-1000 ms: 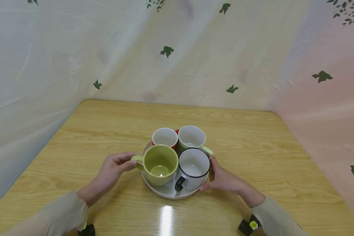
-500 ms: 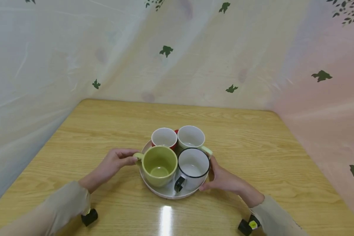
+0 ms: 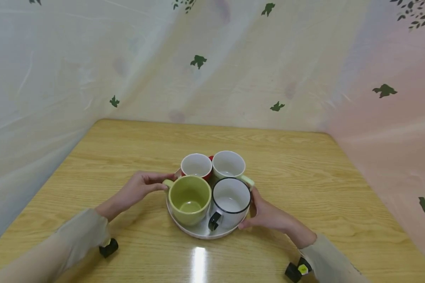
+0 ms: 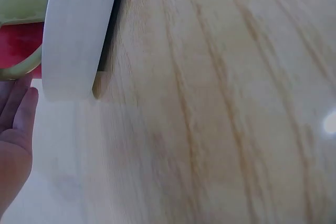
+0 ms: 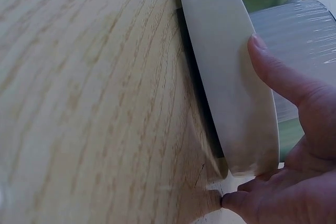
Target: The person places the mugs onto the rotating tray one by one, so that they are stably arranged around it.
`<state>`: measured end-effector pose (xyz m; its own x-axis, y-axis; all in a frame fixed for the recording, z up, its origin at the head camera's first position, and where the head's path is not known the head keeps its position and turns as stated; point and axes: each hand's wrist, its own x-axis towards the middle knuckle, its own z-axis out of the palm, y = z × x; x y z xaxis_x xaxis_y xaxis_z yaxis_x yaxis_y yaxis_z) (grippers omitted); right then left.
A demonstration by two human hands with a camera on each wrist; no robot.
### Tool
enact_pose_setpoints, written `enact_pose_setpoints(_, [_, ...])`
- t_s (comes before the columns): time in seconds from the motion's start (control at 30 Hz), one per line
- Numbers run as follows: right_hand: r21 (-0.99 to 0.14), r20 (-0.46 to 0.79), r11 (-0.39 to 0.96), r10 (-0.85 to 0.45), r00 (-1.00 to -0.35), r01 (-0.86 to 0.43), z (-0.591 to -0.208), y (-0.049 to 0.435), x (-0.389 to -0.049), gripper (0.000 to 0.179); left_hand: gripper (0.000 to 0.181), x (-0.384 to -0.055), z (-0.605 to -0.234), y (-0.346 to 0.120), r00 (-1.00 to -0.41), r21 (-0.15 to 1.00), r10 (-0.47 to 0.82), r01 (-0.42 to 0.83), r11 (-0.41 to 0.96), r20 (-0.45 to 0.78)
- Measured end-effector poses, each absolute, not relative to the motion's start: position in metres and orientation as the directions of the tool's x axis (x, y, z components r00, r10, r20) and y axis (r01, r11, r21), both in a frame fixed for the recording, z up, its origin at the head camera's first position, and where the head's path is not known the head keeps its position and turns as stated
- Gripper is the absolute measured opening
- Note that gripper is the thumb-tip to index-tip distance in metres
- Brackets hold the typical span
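A round white tray [image 3: 202,232] on the table carries several upright cups. At its front stand a yellow-green mug [image 3: 189,218] and a white mug with a black rim [image 3: 233,217]. Behind them are a red cup with a white inside [image 3: 196,165] and a pale green mug [image 3: 229,165]. My left hand [image 3: 134,192] reaches past the yellow-green mug's handle, fingertips at the tray's left edge and fingers nearly straight. With its thumb on the tray's outer wall, my right hand [image 3: 270,215] grips the right side; its fingers [image 5: 247,201] are at the lower edge.
The wooden table [image 3: 304,169] extends around the tray on all sides. Fabric walls with green bird prints [image 3: 199,61] rise behind it and to both sides. A black wrist device [image 3: 109,248] sits below the left sleeve, another [image 3: 294,271] below the right.
My left hand has slid forward off the yellow-green mug's handle toward the tray's left edge. That mug has turned slightly, its handle pointing further back. The right hand stays at the tray.
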<state>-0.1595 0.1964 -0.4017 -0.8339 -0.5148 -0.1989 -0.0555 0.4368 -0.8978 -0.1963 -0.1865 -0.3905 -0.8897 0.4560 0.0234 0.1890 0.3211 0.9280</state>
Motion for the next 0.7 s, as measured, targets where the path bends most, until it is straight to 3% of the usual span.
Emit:
enact_pose_setpoints(0.37, [-0.897, -0.192, 0.438, -0.513, -0.837, -0.063, -0.403, 0.194, -0.160, 0.122, 0.061, -0.207, -0.392, -0.178, -0.926, 0.943, 0.375, 0.162, 0.290, 0.044])
enact_pose_setpoints(0.7, [-0.896, -0.212, 0.442, -0.515, -0.831, -0.045, -0.398, 0.193, -0.158, 0.122, 0.071, -0.224, -0.394, -0.166, -0.913, 0.961, 0.399, 0.181, 0.206, 0.087])
